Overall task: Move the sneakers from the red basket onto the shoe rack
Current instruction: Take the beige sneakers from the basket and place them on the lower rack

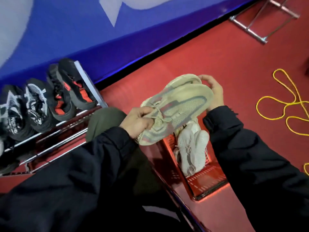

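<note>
A pair of beige sneakers (pixel 180 104) with grey and pink stripes hangs above the red basket (pixel 207 180). My left hand (pixel 138 120) grips them at the laces near the collar. My right hand (pixel 214 92) curls round their toe end. Inside the basket lies a pair of white sneakers (pixel 190 148). The shoe rack (pixel 66 131) stands at the left against the blue wall. Its top shelf carries a black and red pair (pixel 70 89) and a black and white pair (pixel 25 108).
A yellow cord (pixel 284 104) lies looped on the red carpet at the right. A metal frame (pixel 264 19) rests on the floor at the top right. My knee in dark green trousers (pixel 103 121) sits between rack and basket.
</note>
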